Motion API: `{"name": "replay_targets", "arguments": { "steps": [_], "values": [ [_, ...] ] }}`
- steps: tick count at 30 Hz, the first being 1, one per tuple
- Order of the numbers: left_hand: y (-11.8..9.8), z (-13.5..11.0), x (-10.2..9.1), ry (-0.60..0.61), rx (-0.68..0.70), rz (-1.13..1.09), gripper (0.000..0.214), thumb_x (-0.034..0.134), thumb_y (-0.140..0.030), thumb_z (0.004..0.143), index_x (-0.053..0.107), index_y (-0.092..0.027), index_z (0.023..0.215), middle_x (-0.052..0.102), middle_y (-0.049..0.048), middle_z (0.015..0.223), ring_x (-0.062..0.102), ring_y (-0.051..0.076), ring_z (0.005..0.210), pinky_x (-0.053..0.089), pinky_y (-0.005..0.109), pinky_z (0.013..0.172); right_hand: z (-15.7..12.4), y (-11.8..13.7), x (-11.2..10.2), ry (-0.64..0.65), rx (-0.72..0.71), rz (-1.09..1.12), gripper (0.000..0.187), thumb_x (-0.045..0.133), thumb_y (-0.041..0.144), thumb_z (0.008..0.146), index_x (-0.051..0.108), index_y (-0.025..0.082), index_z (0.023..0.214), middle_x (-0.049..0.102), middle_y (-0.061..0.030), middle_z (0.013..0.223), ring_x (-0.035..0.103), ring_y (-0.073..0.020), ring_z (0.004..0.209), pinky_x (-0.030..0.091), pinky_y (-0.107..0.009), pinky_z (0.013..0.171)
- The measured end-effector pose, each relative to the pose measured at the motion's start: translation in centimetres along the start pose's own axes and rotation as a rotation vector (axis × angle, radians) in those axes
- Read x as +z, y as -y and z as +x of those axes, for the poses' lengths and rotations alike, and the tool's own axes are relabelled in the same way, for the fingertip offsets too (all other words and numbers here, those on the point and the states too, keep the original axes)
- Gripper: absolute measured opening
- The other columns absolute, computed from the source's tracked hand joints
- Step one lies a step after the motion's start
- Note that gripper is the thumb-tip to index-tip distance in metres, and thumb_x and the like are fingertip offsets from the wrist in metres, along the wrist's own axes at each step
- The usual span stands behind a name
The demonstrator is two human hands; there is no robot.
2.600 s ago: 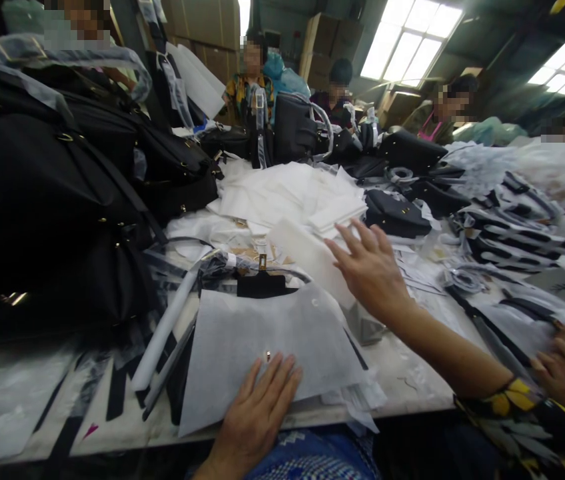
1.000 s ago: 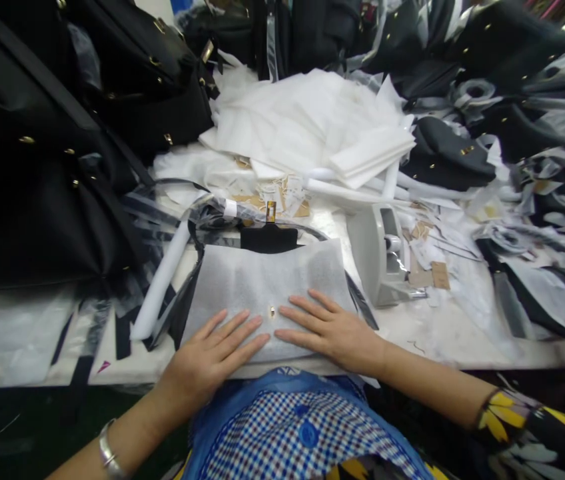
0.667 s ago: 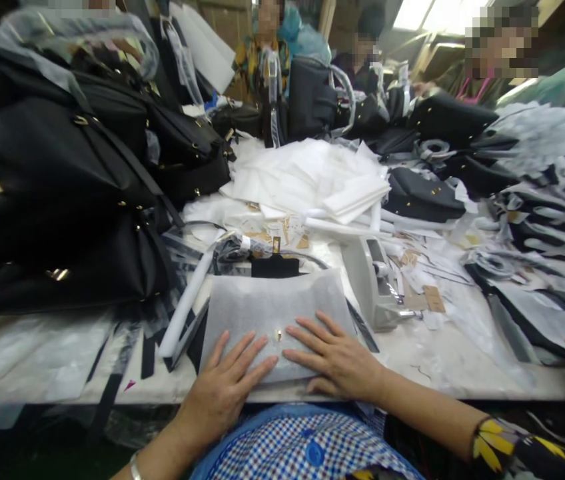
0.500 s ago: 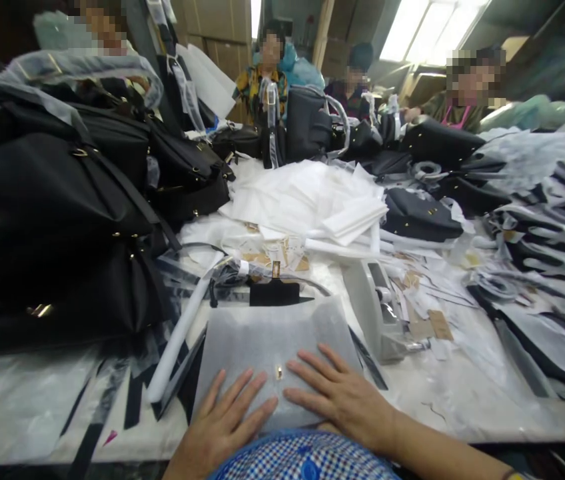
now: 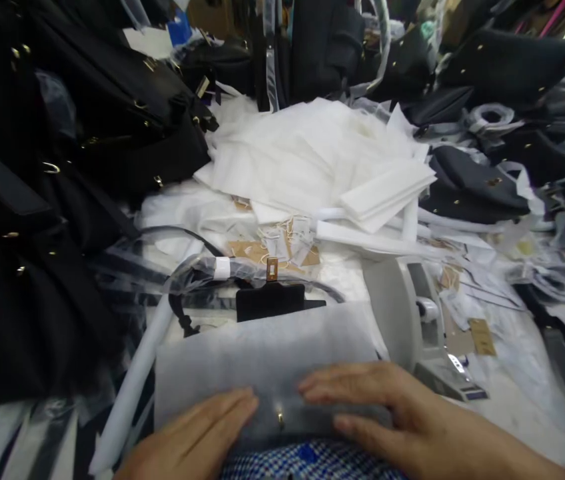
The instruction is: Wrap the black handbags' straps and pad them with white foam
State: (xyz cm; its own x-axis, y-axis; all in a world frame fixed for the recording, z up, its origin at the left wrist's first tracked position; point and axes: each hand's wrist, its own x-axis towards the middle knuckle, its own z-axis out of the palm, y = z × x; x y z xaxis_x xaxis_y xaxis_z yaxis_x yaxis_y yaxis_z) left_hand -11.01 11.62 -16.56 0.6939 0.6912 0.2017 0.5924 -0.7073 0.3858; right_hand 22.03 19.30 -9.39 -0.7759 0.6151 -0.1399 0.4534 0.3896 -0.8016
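A sheet of grey-white wrapping tissue (image 5: 262, 357) lies over a flat black bag piece at the near edge of the table. A small gold stud (image 5: 280, 419) pokes through the tissue between my hands. My left hand (image 5: 197, 437) lies flat on the tissue, fingers together and stretched out. My right hand (image 5: 387, 413) also rests flat on it, fingers extended to the left. A black tab with a gold clasp (image 5: 271, 270) sticks out beyond the tissue's far edge. Neither hand grips anything.
Black handbags (image 5: 87, 133) are stacked at the left. A heap of white tissue sheets (image 5: 322, 160) fills the middle. A grey tape dispenser (image 5: 412, 320) stands right of the tissue. A white foam roll (image 5: 135, 380) lies at the left. Straps and black parts crowd the right.
My right hand came back from the white sheets to the tissue. Both hands have slid toward the near edge, pressing the tissue flat, and the view has tipped downward and closer.
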Motion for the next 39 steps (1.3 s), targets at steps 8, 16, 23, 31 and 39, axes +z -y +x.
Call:
{"name": "replay_targets", "arguments": {
  "steps": [8,16,23,31,39],
  "values": [
    [-0.3,6.1,1.4,-0.09,-0.205,0.313,0.036,0.043,-0.029,0.102,0.059,-0.01,0.128,0.067,0.0117,0.126,0.061,0.026,0.119,0.032,0.048,0.116,2.5,-4.5,5.5,-0.28,0.028,-0.627,0.043,0.056,0.035,0.097,0.057,0.012,0.133,0.066,-0.0143,0.127,0.06,-0.031,0.12,0.044,-0.056,0.11],
    [1.5,7.2,-0.5,-0.069,-0.297,0.019,0.028,0.041,-0.043,0.103,0.058,-0.023,0.11,0.073,0.0008,0.093,0.07,0.019,0.082,0.054,0.032,0.071,3.1,-3.9,3.1,-0.306,-0.06,-0.514,0.02,0.042,0.02,0.101,0.059,0.015,0.11,0.068,-0.0081,0.088,0.062,-0.0217,0.079,0.053,-0.035,0.072],
    [3.0,7.8,1.7,0.247,-0.359,0.05,0.022,0.041,-0.035,0.102,0.056,-0.027,0.116,0.07,0.0008,0.099,0.069,0.019,0.07,0.05,0.03,0.056,5.1,-5.2,3.7,-0.043,0.207,-0.513,0.013,0.048,0.02,0.098,0.057,0.021,0.107,0.064,-0.0021,0.089,0.062,-0.0175,0.069,0.038,-0.029,0.056],
    [2.1,8.3,1.8,0.231,-0.371,0.129,0.013,0.052,-0.024,0.097,0.064,-0.022,0.091,0.063,0.0018,0.082,0.063,0.025,0.081,0.053,0.043,0.074,5.0,-6.1,5.7,-0.184,0.22,-0.569,0.005,0.062,0.022,0.095,0.06,0.022,0.091,0.063,-0.0019,0.09,0.056,-0.022,0.085,0.039,-0.034,0.076],
    [-1.0,7.9,2.5,-0.157,-0.169,0.196,0.047,0.021,-0.021,0.105,0.068,-0.018,0.109,0.073,0.0042,0.106,0.067,0.017,0.097,0.05,0.032,0.092,5.2,-6.2,5.8,-0.195,0.215,-0.571,0.008,0.067,0.02,0.092,0.061,0.023,0.088,0.062,0.0001,0.086,0.055,-0.0204,0.082,0.036,-0.034,0.075]
  ]
}}
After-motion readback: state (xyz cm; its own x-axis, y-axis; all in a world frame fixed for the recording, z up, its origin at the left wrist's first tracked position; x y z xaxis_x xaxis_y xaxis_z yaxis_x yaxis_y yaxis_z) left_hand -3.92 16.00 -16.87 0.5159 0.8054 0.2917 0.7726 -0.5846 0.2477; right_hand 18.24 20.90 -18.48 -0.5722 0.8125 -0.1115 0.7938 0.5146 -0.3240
